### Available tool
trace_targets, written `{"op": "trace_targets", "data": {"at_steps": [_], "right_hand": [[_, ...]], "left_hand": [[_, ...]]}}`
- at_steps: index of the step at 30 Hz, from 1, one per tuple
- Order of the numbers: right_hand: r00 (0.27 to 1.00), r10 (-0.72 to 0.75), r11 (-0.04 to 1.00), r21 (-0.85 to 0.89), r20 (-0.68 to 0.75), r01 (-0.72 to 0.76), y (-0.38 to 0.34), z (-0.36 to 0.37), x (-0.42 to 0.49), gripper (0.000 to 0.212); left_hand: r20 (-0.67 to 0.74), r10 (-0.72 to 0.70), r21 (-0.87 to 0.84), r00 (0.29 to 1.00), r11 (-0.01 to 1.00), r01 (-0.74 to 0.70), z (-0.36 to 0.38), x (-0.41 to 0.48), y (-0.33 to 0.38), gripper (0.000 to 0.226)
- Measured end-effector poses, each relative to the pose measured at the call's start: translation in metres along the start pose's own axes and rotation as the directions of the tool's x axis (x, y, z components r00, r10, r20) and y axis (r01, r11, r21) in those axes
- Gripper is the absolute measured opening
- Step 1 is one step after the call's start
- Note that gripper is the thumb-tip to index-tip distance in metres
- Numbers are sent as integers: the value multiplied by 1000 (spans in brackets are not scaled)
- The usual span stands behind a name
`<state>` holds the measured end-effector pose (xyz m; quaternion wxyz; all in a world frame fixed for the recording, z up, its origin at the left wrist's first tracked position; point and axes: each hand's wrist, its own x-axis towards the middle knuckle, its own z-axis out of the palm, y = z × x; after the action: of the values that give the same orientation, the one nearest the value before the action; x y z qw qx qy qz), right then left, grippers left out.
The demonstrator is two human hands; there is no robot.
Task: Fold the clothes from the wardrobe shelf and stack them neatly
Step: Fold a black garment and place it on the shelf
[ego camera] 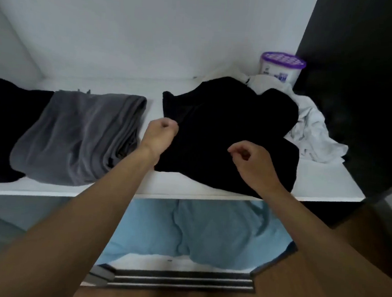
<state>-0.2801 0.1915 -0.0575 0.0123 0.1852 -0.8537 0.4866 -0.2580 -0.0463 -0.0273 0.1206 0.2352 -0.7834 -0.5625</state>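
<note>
- A rumpled black garment of soft matte cloth (pixel 228 118) lies in an uneven heap on the right half of the flat white wardrobe shelf (pixel 323 181), its near edge reaching the shelf's front lip.
- Left of it, apart by a strip of bare shelf, sits a folded grey garment of plush, velvety fabric (pixel 81 134) with rounded layered edges; a dark black fabric pile (pixel 2 121) touches its left side.
- A crumpled thin white garment (pixel 313 131) spreads out from under the black garment's far right side.
- A round white plastic tub with a purple perforated lid (pixel 281 66) stands in the far right corner.
- A wrinkled light blue cloth (pixel 195 232) lies on the level below.
- The left hand (pixel 161 134) is at the black garment's left edge, fingers (pixel 168 124) curled into a fist; whether cloth is inside cannot be told.
- The right hand (pixel 252 163) is over the garment's near middle, fingers (pixel 236 148) bent towards the thumb; a grip cannot be told.
</note>
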Motion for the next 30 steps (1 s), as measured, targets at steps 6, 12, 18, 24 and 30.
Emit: {"op": "trace_targets", "data": {"at_steps": [6, 12, 18, 24, 30], "right_hand": [[926, 279, 862, 358, 254, -358, -27, -14, 14, 57], [894, 336, 791, 426, 295, -438, -55, 2, -5, 31], [967, 123, 981, 123, 223, -153, -66, -7, -72, 22], [918, -46, 950, -266, 394, 162, -77, 15, -134, 8], [794, 481, 564, 562, 371, -605, -53, 7, -169, 33]], "left_hand": [[394, 153, -249, 906, 967, -55, -12, -69, 33, 29], [773, 46, 16, 633, 996, -92, -38, -105, 24, 26], [635, -182, -86, 751, 950, 302, -51, -100, -3, 51], [500, -225, -263, 837, 881, 394, -21, -121, -7, 29], [606, -119, -432, 787, 782, 450, -47, -150, -33, 36]]}}
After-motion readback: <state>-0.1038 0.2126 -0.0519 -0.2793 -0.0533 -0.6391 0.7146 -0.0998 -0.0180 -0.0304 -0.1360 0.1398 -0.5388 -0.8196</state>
